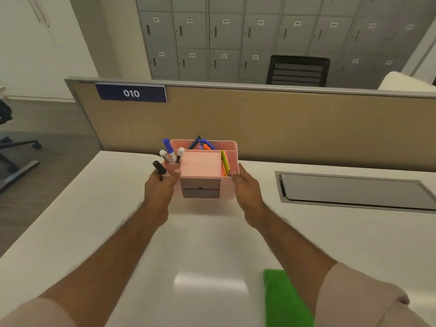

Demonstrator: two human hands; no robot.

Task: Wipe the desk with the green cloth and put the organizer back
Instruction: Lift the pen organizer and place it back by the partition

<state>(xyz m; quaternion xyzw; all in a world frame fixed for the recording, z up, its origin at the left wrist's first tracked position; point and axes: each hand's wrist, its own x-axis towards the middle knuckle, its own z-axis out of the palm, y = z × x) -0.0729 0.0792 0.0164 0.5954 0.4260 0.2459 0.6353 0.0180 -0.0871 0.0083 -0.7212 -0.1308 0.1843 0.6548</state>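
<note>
While I watch from the head camera, the pink plastic desk organizer with 2 grey drawers (pixel 200 175) sits clamped between my left hand (pixel 160 185) and right hand (pixel 245 185), its long axis crosswise, equally near both, close to the tan partition (pixel 283 128); whether it rests on the white desk (pixel 94 220) I cannot tell. The folded green cloth (pixel 283 300) lies near my right forearm

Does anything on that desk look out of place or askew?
One thing: a black marker leans outward past the left edge of the pink organizer, against the left hand, while the other pens stand inside. The green cloth lies flat on the desk.
</note>
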